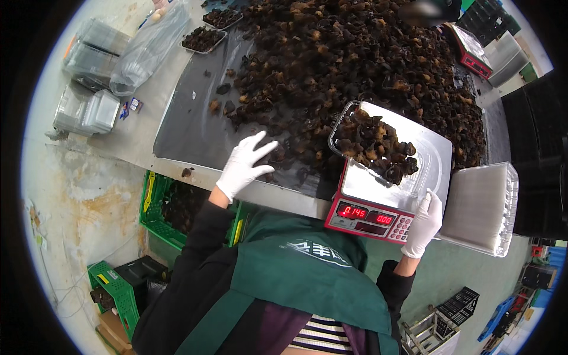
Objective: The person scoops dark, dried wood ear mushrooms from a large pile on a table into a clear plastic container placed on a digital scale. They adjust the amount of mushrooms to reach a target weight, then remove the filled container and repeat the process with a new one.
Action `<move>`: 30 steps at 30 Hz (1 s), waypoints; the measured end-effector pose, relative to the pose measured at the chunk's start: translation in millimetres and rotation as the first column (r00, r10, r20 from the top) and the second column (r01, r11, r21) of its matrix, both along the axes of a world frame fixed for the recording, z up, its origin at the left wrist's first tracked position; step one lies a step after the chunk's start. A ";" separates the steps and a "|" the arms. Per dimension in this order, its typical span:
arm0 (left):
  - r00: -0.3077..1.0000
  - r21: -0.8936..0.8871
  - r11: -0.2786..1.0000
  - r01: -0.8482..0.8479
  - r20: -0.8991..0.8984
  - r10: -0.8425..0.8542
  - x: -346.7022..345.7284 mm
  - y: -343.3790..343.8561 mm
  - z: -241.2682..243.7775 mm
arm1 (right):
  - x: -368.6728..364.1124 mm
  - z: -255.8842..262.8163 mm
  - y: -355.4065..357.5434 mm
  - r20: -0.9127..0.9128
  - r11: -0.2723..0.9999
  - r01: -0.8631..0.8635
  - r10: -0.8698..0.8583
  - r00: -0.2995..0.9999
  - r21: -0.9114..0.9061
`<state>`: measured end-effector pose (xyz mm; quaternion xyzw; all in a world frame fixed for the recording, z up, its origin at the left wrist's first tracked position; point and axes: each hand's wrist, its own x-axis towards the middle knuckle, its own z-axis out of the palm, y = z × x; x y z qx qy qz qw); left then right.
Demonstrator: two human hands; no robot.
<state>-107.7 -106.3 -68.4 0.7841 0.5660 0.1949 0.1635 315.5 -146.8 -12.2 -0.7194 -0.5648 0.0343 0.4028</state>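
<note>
My left hand (246, 166), in a white glove, is open over the near edge of the dark sheet, fingers spread beside loose wood ear mushrooms (277, 153). My right hand (425, 224), also gloved, has its fingertips together on the near right corner of a clear plastic tray (339, 126). That tray lies tilted across the digital scale (395, 195), overhanging the plate's left side. Clumped wood ear mushrooms (375, 142) fill its left and middle parts. Red digits glow on the scale's front panel.
A large mushroom heap (346, 57) covers the table. Nested clear trays (479, 208) stand right of the scale; more trays (88, 111) sit far left. Two filled trays (204, 40) are at the back. Another scale (472, 53) is far right. A green crate (164, 230) stands below the table edge.
</note>
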 end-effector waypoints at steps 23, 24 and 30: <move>0.883 0.493 0.869 0.049 0.386 -0.268 118.7 57.9 69.3 | -2.4 6.5 -10.6 0.050 0.999 -0.042 0.043 0.998 -0.018; 0.875 0.523 0.841 0.138 0.333 -0.351 139.1 66.1 83.4 | -2.9 5.5 -11.0 0.001 0.999 -0.051 0.051 0.999 -0.002; 0.686 0.394 0.620 0.679 -0.040 -0.726 251.5 101.4 85.0 | 4.0 -2.7 -9.3 0.042 0.998 -0.046 0.044 0.998 0.042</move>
